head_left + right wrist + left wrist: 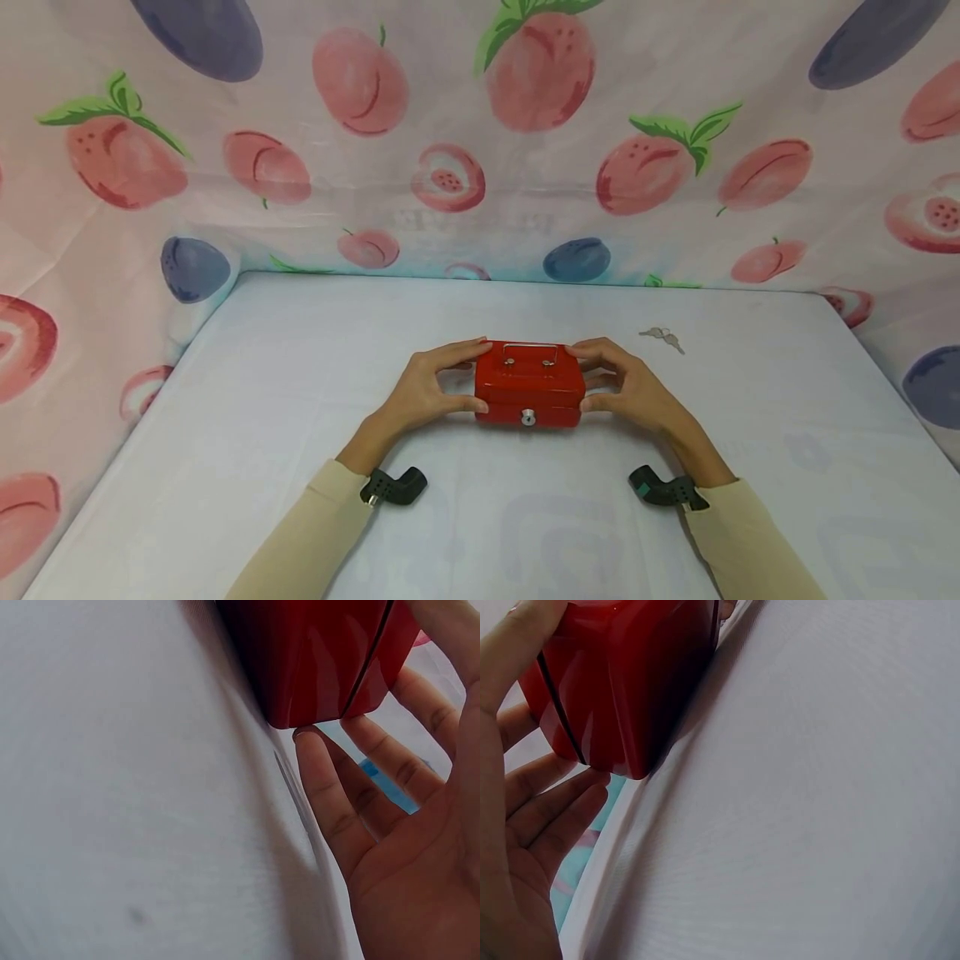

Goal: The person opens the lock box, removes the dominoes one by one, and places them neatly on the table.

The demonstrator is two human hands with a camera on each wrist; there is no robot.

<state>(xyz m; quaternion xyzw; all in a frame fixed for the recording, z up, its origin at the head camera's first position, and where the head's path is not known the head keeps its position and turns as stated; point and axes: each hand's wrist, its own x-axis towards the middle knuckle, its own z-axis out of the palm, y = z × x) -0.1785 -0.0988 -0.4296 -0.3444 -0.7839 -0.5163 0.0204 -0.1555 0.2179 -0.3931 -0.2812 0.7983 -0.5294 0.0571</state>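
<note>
A small red cash box [529, 385] is at the middle of the white table, its lid down. Its round silver lock [528, 417] faces me, and a thin wire handle [530, 344] lies on top. My left hand [426, 385] grips the left end, thumb at the front corner and fingers round the back. At the other end my right hand [633, 390] holds it the same way. Both wrist views show the fingertips against the back edge of the box, beside the dark seam under the lid. Two small keys [663, 337] lie behind and to the right of the box.
White cloth [300, 367] covers the table. A fruit-patterned curtain [450, 100] hangs along the back edge and both sides. Each wrist carries a black camera mount, the left mount [393, 486] and the right mount [666, 488] jutting inward over the table.
</note>
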